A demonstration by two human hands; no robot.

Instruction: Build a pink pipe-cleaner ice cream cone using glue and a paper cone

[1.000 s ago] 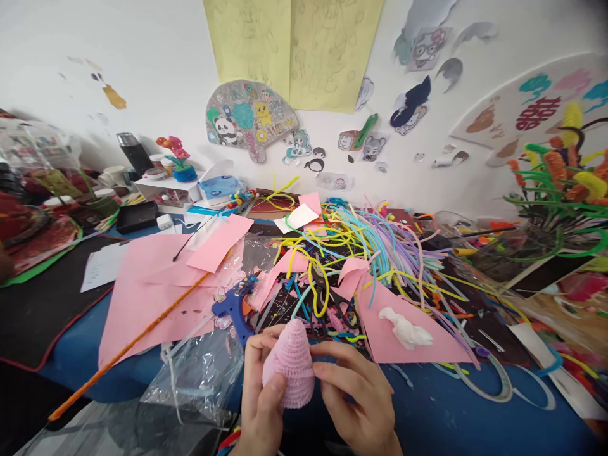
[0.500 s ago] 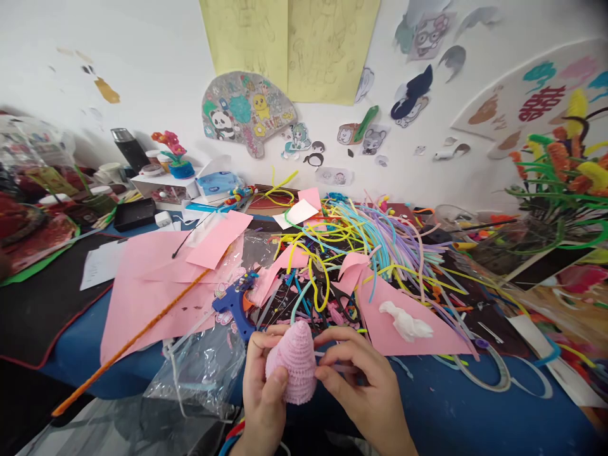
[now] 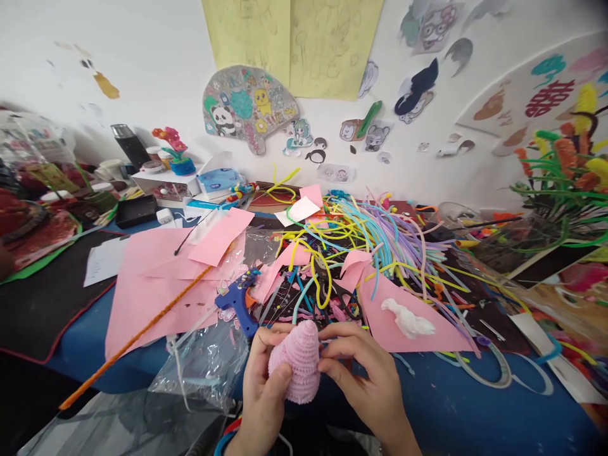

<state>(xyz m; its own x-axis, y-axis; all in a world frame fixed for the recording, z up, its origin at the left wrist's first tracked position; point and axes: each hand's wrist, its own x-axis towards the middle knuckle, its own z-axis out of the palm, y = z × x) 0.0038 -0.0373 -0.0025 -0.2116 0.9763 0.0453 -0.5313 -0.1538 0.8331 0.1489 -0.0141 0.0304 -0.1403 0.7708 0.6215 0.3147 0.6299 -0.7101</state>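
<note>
A fuzzy pink cone [image 3: 297, 361], coiled from pipe cleaner, stands point-up at the near edge of the desk. My left hand [image 3: 263, 396] wraps round its left side, thumb across the front. My right hand [image 3: 368, 380] pinches the cone's right side near the top with thumb and fingers curled. Just behind them lie a blue glue gun [image 3: 236, 305], black scissors [image 3: 342, 297] and a heap of coloured pipe cleaners [image 3: 380, 244].
Pink paper sheets [image 3: 147, 278] and a long orange pipe cleaner [image 3: 137, 339] lie left; a clear plastic bag [image 3: 204, 367] sits beside my left hand. A white crumpled tissue [image 3: 408, 321] rests on pink paper. Pipe-cleaner flowers [image 3: 565, 183] stand far right, boxes and cups back left.
Both hands have shifted slightly with the cone. My right fingers have closed in nearer the cone's tip. The view has tilted a little.
</note>
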